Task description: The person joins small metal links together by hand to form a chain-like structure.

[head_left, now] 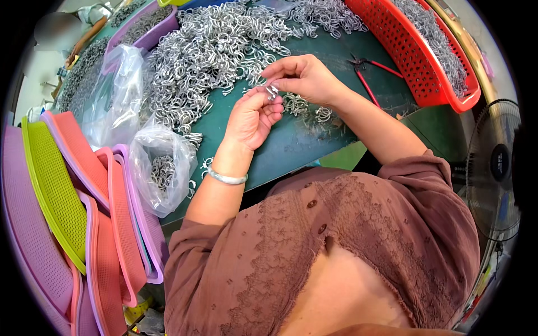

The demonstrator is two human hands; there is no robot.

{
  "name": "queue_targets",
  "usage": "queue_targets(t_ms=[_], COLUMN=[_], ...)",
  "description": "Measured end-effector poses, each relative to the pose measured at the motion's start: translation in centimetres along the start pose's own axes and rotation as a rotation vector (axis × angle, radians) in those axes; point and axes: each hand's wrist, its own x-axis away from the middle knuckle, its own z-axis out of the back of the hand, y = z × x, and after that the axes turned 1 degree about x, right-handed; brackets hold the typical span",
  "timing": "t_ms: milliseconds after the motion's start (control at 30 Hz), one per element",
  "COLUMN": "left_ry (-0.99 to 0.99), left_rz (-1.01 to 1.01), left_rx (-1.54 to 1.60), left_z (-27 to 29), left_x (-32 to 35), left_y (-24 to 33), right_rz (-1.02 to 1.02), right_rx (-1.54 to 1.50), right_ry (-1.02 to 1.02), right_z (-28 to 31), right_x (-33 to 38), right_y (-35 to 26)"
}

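Both hands meet over the green tabletop (297, 140). My left hand (253, 116), with a bangle on its wrist, is closed on a small silvery metal ring piece (272, 91) held at its fingertips. From the right, my right hand (308, 80) pinches at the same piece with thumb and forefinger. Just under the right hand lies a small cluster of similar ring pieces (296, 105). A large heap of these metal rings (207, 47) spreads beyond my hands. Left of my left forearm, an open clear plastic bag (162, 182) has some rings inside.
Red-handled pliers (365, 84) lie right of my hands. A red perforated basket (414, 67) full of metal pieces stands far right, with a fan (496, 162) nearer. Stacked coloured plastic baskets (109, 235) fill the left. A purple basket (115, 42) holds more pieces at the back left.
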Motion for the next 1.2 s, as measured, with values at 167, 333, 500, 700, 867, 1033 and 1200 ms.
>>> queue_targets(t_ms=[167,333,500,700,867,1033,1200], left_ry=[0.023,-0.002,-0.008,0.106,0.173,-0.034,-0.171], left_rz=[0.03,0.066,0.072,-0.273,-0.737,-0.976,-0.801], left_rx=[-0.012,-0.034,-0.067,-0.367,-1.031,-1.794,-1.883], left_z=[-0.2,-0.5,-0.7,-1.0,-0.2,-2.2,-2.5], left_x=[0.1,0.2,0.0,0.6,-0.7,0.0,-0.1], left_y=[-0.2,-0.3,-0.3,-0.2,-1.3,-1.0,-1.8], right_rz=[-0.063,-0.092,-0.102,0.107,0.368,-0.178,0.4], right_rx=[-0.113,-0.183,-0.178,0.178,0.979,1.615,1.375], right_ry=[0.066,0.095,0.106,0.373,1.126,1.151,0.804], right_z=[-0.1,0.0,0.4,5.3,14.8,24.6,13.1], right_x=[0.5,0.9,1.2,2.0,4.4,4.8,6.0], right_y=[0.3,0.1,0.2,-4.9,-13.2,-13.7,-12.0])
